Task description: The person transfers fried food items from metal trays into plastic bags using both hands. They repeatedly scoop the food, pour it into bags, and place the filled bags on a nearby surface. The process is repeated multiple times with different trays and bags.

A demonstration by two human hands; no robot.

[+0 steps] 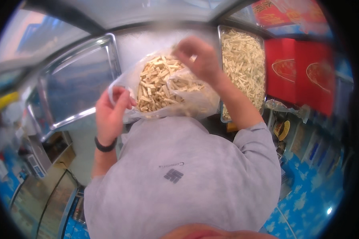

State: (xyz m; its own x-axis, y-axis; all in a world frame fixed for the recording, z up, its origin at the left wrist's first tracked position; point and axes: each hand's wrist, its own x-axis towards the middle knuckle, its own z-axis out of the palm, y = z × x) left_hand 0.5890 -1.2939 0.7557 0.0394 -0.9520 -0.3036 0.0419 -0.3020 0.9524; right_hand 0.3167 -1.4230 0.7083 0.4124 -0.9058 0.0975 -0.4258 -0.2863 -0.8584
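Observation:
Pale, cut dry sticks (157,80) fill a translucent white plastic bag (197,104) that lies open right in front of me. At the bag's left side, my left hand (112,110) has its fingers curled at the handle loop, thumb against fingers; a dark band circles that wrist. Over the far right part of the bag is my right hand (199,58), blurred, with thumb and fingertips close together. Whether a small piece or the bag's rim is between those fingertips cannot be made out.
To the left sits a shiny metal tray (77,80). A long clear-walled tray (220,38) of similar, thinner pale sticks (243,65) stands on the right. Beyond it are red paper bags (299,74) with cord handles. Glass panes (155,12) in dark frames border the far side.

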